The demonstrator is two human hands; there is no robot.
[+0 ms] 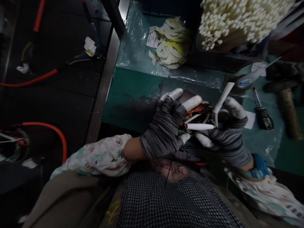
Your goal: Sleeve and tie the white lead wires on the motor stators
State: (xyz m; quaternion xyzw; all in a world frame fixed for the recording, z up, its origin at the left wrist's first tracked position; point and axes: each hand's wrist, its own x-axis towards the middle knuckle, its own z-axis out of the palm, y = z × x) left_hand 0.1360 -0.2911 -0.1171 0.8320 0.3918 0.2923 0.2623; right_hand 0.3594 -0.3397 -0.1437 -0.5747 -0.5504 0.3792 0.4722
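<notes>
A copper winding (198,109), apparently part of a motor stator, is held at the front edge of the bench, mostly hidden by my hands. My left hand (163,129), in a grey striped glove with white-wrapped fingertips, curls around its left side. White insulating sleeves (200,126) stick out of the winding on its leads. On the right, my right hand (229,136) is closed, its fingers bent in around the sleeved leads. Another white sleeve (223,98) rises at a slant beside its index finger. Exactly where the right fingertips grip is hard to see.
Pale curved strips (172,52) lie on plastic at the back, beside a bundle of white sticks (237,22). To the right are a bottle (248,79), a screwdriver (263,117) and a hammer (291,110). Red-sleeved cables (35,79) lie left of the metal bench edge (102,95).
</notes>
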